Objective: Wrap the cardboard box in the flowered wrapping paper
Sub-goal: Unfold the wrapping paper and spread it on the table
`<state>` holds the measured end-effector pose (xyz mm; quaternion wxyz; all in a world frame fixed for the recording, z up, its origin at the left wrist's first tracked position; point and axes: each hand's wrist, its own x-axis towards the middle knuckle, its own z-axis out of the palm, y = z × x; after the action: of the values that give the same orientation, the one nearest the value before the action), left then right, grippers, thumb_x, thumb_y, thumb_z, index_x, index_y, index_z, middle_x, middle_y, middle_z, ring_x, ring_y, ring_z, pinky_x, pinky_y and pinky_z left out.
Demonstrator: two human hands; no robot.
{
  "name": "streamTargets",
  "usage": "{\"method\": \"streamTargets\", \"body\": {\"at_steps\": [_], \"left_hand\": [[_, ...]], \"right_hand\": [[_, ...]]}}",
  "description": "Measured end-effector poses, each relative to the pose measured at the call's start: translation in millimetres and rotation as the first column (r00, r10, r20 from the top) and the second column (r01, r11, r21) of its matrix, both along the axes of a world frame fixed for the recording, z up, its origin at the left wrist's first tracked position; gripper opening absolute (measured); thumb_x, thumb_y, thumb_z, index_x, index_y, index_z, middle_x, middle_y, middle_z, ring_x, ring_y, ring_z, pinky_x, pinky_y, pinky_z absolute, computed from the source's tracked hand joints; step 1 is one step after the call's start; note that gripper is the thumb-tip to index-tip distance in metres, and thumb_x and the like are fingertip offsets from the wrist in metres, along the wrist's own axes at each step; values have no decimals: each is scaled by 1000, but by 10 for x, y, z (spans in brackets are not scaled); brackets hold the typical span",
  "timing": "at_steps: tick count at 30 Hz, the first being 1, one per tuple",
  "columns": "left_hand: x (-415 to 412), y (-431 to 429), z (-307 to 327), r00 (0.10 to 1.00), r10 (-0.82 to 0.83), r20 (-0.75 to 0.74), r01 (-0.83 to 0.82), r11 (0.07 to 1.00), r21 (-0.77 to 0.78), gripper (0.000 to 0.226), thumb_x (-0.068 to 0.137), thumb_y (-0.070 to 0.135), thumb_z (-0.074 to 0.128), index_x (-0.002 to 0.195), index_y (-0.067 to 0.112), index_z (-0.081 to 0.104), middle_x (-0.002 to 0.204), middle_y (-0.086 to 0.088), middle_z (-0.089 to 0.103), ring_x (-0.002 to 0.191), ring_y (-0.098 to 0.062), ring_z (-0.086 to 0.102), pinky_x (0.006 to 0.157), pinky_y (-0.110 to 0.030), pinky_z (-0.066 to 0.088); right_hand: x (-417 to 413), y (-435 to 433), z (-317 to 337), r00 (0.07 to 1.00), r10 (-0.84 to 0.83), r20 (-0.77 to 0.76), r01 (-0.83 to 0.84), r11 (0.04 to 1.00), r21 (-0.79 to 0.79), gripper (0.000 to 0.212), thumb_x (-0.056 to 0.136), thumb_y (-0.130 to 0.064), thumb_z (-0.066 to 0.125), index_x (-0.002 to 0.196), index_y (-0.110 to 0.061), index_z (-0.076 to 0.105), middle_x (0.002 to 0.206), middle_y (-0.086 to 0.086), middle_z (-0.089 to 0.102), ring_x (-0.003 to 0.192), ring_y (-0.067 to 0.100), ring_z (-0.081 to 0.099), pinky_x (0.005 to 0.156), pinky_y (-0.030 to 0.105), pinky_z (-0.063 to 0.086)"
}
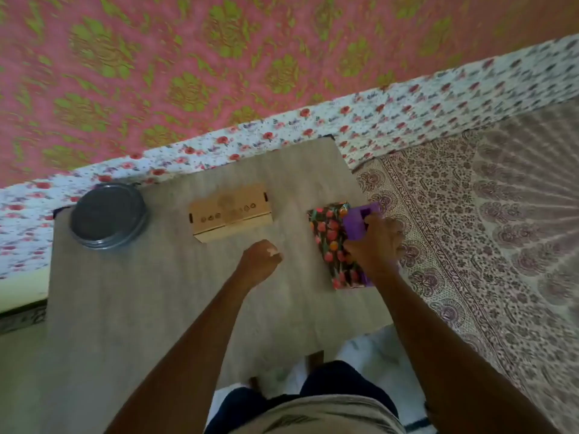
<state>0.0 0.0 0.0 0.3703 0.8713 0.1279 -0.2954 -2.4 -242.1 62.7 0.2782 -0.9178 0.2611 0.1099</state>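
Though the cardboard box [231, 216] carries small printed marks (too blurred to read), it sits tan and bare mid-table [125, 292], apart from the folded flowered wrapping paper [327, 233], which is dark with pink blooms. The right hand [374, 245] grips a purple object [357, 222] lying on the paper; the left hand [260, 261] is curled, holding nothing.

Grey table [125, 292]; dark round tin [108, 214] at far left corner; purple block [354, 230] at right edge. Flowered sheet [407, 114] behind, pink-green cloth [156, 57] beyond, patterned rug [501, 214] right.
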Motion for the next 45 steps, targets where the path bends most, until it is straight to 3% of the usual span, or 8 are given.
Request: {"method": "streamTargets", "body": {"at_steps": [7,11,15,21,28,34,41,45], "left_hand": [[42,-1050,-451,921,304,-242,-346,926,-154,34,78,37,77,94,7,69,98,-16,72,87,-26,70,79,-38,62],[85,-1463,-621,896,410,-174,-432,894,-119,35,85,36,74,101,5,69,95,-12,71,86,-27,70,66,-35,61],[67,-1547,-694,876,475,-83,-481,874,-75,35,83,30,80,94,-1,68,89,-13,67,78,-23,65,41,-15,36],[-21,-1345,-598,845,528,-85,-533,845,-49,38,82,32,82,93,-2,68,90,-15,69,84,-27,68,46,-22,41],[-284,-908,-558,760,649,-48,-642,760,101,20,94,10,61,108,-4,60,109,-19,60,85,-29,58,66,-34,46],[-657,-458,-619,798,602,6,-599,794,104,15,92,12,62,92,-2,68,84,-14,68,80,-31,66,51,-25,38],[-843,-241,-660,827,562,13,-562,826,50,10,94,11,63,87,5,66,76,-9,67,75,-26,64,60,-30,49],[-827,-186,-640,834,551,23,-551,834,28,11,95,17,64,92,7,68,80,-7,68,79,-28,67,65,-32,51]], "right_hand": [[97,-482,-419,996,37,-83,-30,996,88,109,74,-33,89,155,-15,18,143,26,43,132,50,45,105,64,43],[142,-604,-605,995,98,-17,-95,986,137,100,71,-18,91,146,-11,25,129,24,56,119,44,58,92,59,55],[195,-664,-694,995,93,38,-97,990,105,79,68,-17,90,129,-10,40,113,17,64,104,39,65,82,50,59],[213,-599,-637,994,105,22,-108,982,154,72,55,-22,92,109,-17,45,86,-3,58,84,28,66,55,31,52],[204,-289,-564,986,167,12,-167,978,122,70,66,-33,86,120,-14,45,93,10,61,88,37,64,69,39,52],[207,-404,-606,988,153,29,-154,986,56,71,68,-23,85,126,-9,46,103,20,67,96,43,65,80,54,57],[137,-335,-707,986,164,-12,-164,986,25,77,74,-22,82,135,-12,36,109,21,66,100,42,66,78,50,59],[103,-270,-710,972,232,-40,-235,961,-147,98,73,-35,86,149,-10,29,139,19,52,128,42,51,92,54,52]]}}
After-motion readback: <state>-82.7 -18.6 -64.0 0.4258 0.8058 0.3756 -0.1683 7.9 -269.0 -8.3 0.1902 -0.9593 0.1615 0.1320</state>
